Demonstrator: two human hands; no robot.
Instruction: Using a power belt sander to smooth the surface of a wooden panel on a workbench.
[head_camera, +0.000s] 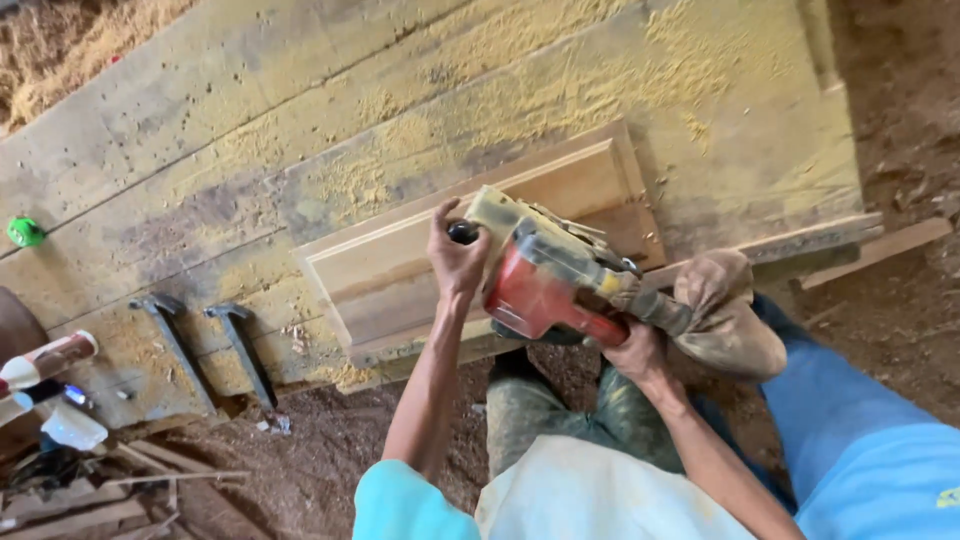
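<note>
The knob is gripped by the left hand (455, 255), the red sander (545, 285) handle apparently by the right hand (635, 350), on the panel (400, 270); hammers (205, 345) at nine o'clock.

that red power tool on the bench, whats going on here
A person holds a red power tool with both hands on a raised wooden panel lying on a sawdust-covered workbench. The left hand grips the front knob, and the right hand holds the rear handle by the dust bag. Two hammers lie on the bench to the left of the panel.
</note>
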